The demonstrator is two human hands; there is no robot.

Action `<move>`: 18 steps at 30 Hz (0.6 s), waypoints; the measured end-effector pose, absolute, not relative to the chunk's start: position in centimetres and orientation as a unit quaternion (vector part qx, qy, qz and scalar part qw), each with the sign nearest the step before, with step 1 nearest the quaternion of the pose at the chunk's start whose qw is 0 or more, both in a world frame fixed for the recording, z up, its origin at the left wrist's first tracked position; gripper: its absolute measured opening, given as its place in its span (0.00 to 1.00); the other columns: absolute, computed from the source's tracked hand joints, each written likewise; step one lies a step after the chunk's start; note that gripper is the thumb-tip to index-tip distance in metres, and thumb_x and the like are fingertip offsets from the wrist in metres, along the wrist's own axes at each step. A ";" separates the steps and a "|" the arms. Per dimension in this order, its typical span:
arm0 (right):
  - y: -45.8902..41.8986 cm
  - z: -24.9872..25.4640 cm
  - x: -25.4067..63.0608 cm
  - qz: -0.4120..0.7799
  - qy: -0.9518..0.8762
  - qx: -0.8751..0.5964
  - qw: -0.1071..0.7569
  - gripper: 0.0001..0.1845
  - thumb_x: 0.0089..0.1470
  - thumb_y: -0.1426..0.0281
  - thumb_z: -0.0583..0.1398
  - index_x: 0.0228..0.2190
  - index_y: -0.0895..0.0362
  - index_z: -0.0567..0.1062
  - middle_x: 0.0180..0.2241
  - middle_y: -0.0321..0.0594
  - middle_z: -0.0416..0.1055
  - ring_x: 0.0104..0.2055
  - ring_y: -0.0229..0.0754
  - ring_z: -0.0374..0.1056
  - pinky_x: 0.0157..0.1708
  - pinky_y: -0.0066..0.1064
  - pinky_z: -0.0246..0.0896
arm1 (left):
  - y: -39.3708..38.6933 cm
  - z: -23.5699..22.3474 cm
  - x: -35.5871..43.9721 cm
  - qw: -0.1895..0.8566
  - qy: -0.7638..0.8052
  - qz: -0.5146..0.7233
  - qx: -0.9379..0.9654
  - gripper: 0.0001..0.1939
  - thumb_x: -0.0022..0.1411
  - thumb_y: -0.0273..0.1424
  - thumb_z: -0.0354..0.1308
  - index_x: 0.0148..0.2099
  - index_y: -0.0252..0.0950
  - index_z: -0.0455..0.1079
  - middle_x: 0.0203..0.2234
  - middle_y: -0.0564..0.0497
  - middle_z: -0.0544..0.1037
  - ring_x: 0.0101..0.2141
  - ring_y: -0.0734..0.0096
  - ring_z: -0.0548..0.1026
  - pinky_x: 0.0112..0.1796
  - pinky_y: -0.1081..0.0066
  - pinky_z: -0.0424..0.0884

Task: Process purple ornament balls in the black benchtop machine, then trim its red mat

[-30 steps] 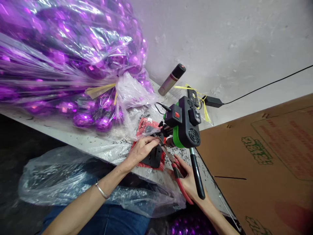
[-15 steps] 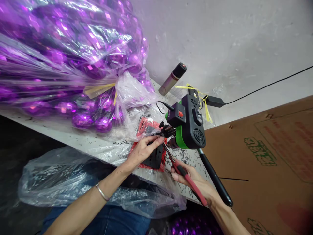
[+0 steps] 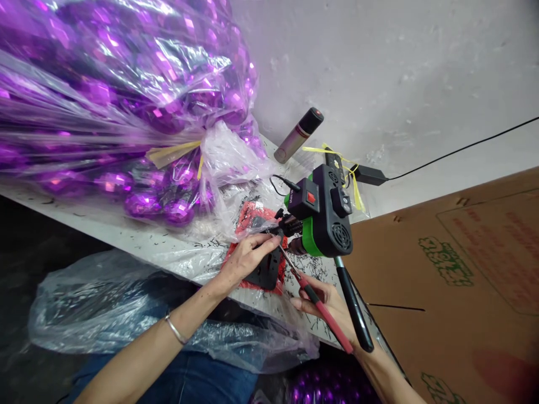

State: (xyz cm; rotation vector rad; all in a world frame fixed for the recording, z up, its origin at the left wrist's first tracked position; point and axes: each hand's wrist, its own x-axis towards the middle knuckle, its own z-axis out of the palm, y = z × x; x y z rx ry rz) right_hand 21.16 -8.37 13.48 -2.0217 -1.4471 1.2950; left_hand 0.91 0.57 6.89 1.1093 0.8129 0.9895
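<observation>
My left hand (image 3: 248, 259) is closed in a pinch just beside the chuck of a small green and black drill press (image 3: 326, 216). What its fingertips hold is too small to make out. My right hand (image 3: 322, 303) grips red-handled pliers (image 3: 318, 303), their slim jaws reaching up to my left fingertips. Beneath my left hand lies the black base plate (image 3: 266, 272) of the press, on red material (image 3: 256, 213). The lever handle (image 3: 354, 308) of the press slants down over my right wrist.
Purple shiny balls in a clear bag (image 3: 126, 101) fill the left of the white table (image 3: 168, 255). A spray can (image 3: 298, 134) stands near the wall. Black shavings litter the tabletop. A large cardboard box (image 3: 421, 269) stands at right; clear plastic (image 3: 105, 308) covers my lap.
The drill press lever has swung a little to the left. My right hand and the pliers have shifted slightly, and my left hand stays almost in place.
</observation>
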 end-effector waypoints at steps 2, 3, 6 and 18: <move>-8.3 13.3 21.2 0.461 -0.491 -0.720 0.165 0.43 0.39 0.54 0.72 0.57 0.56 0.75 0.41 0.43 0.78 0.46 0.53 0.73 0.49 0.46 0.70 | 0.6 6.7 0.9 0.661 0.358 0.443 0.488 0.17 0.65 0.47 0.58 0.38 0.40 0.80 0.37 0.51 0.83 0.43 0.56 0.77 0.47 0.60 0.69; -8.3 13.1 21.2 0.454 -0.490 -0.726 0.166 0.44 0.38 0.54 0.72 0.57 0.57 0.75 0.42 0.43 0.78 0.47 0.55 0.73 0.50 0.46 0.70 | 0.6 6.6 0.9 0.661 0.358 0.443 0.488 0.17 0.64 0.46 0.58 0.39 0.40 0.81 0.38 0.51 0.83 0.44 0.56 0.77 0.48 0.59 0.69; -8.5 12.6 21.1 0.418 -0.497 -0.740 0.176 0.45 0.36 0.54 0.73 0.56 0.57 0.76 0.42 0.43 0.80 0.48 0.57 0.74 0.49 0.45 0.72 | 0.5 6.6 1.0 0.668 0.358 0.441 0.481 0.16 0.64 0.45 0.58 0.42 0.40 0.81 0.42 0.51 0.84 0.48 0.55 0.78 0.53 0.58 0.68; -8.5 13.4 20.5 0.464 -0.510 -0.699 0.190 0.44 0.40 0.46 0.71 0.55 0.56 0.76 0.33 0.40 0.76 0.35 0.45 0.72 0.41 0.39 0.73 | 0.6 6.6 1.2 0.661 0.349 0.438 0.499 0.19 0.64 0.48 0.58 0.42 0.40 0.81 0.39 0.52 0.84 0.45 0.55 0.78 0.48 0.60 0.70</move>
